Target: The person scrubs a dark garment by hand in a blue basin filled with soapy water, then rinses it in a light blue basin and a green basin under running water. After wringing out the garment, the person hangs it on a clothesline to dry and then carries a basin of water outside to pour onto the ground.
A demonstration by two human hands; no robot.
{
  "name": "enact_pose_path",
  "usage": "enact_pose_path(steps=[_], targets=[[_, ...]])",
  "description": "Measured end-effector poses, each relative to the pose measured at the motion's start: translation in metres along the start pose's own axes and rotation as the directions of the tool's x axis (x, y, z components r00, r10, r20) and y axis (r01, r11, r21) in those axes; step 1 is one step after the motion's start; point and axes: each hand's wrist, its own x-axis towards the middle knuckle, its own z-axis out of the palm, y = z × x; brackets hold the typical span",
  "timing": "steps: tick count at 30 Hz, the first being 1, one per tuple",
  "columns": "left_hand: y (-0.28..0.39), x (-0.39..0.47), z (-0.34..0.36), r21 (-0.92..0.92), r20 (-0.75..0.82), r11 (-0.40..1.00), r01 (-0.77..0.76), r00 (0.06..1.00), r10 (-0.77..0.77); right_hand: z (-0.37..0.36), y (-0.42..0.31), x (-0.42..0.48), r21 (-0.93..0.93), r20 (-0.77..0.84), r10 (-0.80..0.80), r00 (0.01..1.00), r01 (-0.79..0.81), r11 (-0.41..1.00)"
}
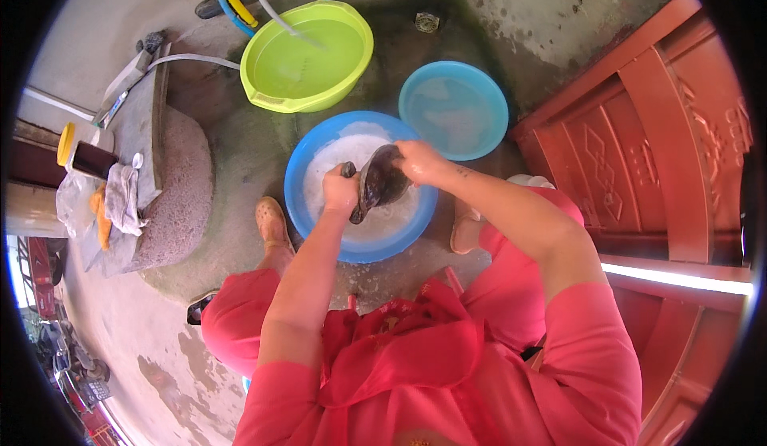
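Note:
Both my hands are over a blue plastic basin (292,201) holding white, foamy water. My left hand (340,192) grips the left side of a dark, glossy, rounded vessel (383,183), with a short black knob or handle end (348,169) showing above the fist. The vessel is tilted on its side above the suds; whether it is a pan or a lid I cannot tell. Wet with suds, my right hand (419,162) holds its upper right edge, the fingertips partly hidden behind the vessel.
A lime-green basin (263,102) of water with a pale hose (269,8) in it stands beyond, near a turquoise basin (503,116) of water. To the left, a stone slab (135,140) bears cloths (123,197) and a yellow-lidded tub (66,144). Red metal doors (611,164) stand on the right.

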Motion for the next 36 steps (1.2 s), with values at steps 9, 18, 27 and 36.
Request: enact_pose_path(steps=[9,18,27,36], targets=[[0.045,0.033,0.011,-0.717,0.314,0.511,0.474,0.874,-0.370,-0.089,0.086,0.035,0.343,-0.031,-0.144,0.989,0.146,0.928],[0.086,0.118,0.113,-0.663,0.367,0.650,0.371,0.918,-0.149,-0.104,0.257,0.064,0.765,-0.375,0.444,0.814,0.001,0.644],[0.021,0.162,0.166,-0.535,0.508,0.659,0.529,0.824,-0.250,-0.067,0.289,0.154,-0.772,-0.012,0.243,0.970,-0.163,0.615],[0.021,0.170,0.214,-0.491,0.684,0.544,0.681,0.688,-0.243,-0.021,0.290,0.210,-0.639,-0.097,0.241,0.966,-0.246,0.729]])
